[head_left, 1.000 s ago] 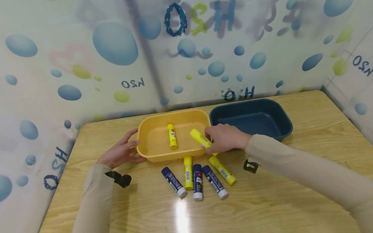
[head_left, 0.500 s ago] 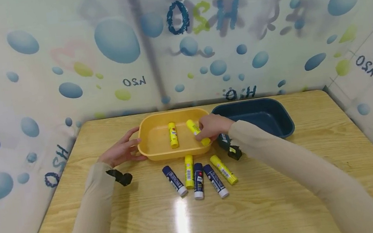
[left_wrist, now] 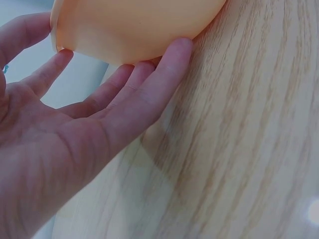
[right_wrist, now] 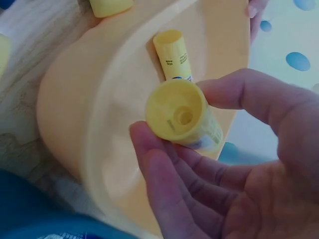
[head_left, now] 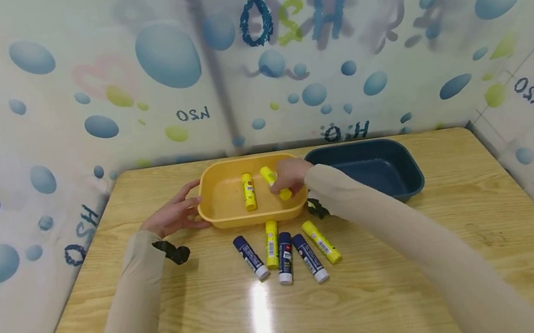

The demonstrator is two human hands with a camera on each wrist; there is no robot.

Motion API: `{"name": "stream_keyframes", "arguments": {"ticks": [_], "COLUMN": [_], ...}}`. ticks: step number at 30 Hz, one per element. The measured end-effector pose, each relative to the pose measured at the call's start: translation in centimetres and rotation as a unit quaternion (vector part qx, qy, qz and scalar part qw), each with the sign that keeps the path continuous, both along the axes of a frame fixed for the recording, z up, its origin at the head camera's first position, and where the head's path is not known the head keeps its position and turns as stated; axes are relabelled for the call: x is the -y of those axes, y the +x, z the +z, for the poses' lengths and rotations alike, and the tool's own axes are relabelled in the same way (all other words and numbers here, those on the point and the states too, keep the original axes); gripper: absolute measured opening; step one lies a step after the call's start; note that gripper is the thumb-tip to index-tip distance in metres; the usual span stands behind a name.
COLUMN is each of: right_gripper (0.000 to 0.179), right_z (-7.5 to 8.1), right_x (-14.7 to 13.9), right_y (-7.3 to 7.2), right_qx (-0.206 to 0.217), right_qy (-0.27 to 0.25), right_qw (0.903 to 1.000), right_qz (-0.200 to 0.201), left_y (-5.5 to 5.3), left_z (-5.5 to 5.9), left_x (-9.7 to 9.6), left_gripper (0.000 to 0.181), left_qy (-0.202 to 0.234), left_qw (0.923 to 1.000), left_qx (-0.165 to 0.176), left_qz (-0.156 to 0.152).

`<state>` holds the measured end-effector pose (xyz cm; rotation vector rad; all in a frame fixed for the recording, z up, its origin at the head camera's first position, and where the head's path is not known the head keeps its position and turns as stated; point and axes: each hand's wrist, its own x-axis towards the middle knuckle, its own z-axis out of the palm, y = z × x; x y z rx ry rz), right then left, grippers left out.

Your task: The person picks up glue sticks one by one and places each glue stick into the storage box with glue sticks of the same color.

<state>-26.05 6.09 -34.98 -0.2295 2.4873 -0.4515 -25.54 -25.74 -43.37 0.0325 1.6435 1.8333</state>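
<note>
In the head view my right hand (head_left: 292, 174) is over the right part of the yellow bin (head_left: 234, 222), pinching a yellow glue stick (head_left: 269, 176) between thumb and fingers. The right wrist view shows the round hollow end of this held glue stick (right_wrist: 175, 110). A second yellow glue stick (head_left: 249, 192) lies inside the bin. At the bin's left end, my left hand (head_left: 171, 214) rests with spread, nearly straight fingers against the outer wall. Up close in the left wrist view, its fingertips (left_wrist: 179, 47) touch the bin's wall and rim.
A dark blue bin (head_left: 375, 171) stands right beside the yellow one. In front of the bins, the wooden table (head_left: 207, 323) bears two yellow glue sticks (head_left: 271, 245) and several navy glue sticks with white ends (head_left: 285, 258). A patterned wall (head_left: 130, 66) rises behind the table.
My right hand has moved left and away from me, carrying the yellow glue stick from the bin's front right corner to over its inside. The left hand stays at the bin's left end.
</note>
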Motion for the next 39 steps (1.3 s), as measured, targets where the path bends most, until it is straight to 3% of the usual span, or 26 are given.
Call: {"name": "stream_keyframes", "arguments": {"ticks": [7, 14, 23, 29, 34, 39], "right_gripper": [0.035, 0.035, 0.033, 0.028, 0.035, 0.037], "right_z": [-0.8, -1.9, -1.0, -2.8, -4.2, -4.7], "right_x": [1.7, 2.6, 2.6, 2.8, 3.4, 3.9], "right_y": [-1.7, -3.3, -3.7, -4.5, -4.7, -5.0], "right_qx": [0.029, 0.028, 0.077, 0.067, 0.066, 0.078], "right_qy": [0.007, 0.033, 0.031, 0.031, 0.008, -0.010], "right_qw": [0.9991, 0.9987, 0.9917, 0.9919, 0.9915, 0.9885], "right_qz": [-0.031, -0.028, -0.098, -0.103, -0.112, -0.130], "left_y": [0.0, 0.1, 0.0, 0.0, 0.2, 0.2], "left_z": [0.1, 0.1, 0.1, 0.2, 0.2, 0.3], "left_x": [0.0, -0.1, 0.0, 0.0, 0.0, -0.2], "left_gripper": [0.061, 0.061, 0.061, 0.062, 0.063, 0.063], "left_qy": [-0.002, -0.004, -0.007, -0.002, -0.005, -0.005], "left_qw": [1.0000, 1.0000, 1.0000, 1.0000, 0.9999, 1.0000], "left_qx": [-0.003, -0.002, 0.001, 0.000, -0.006, -0.005], "left_qz": [-0.002, -0.003, 0.001, -0.005, -0.007, -0.004]}}
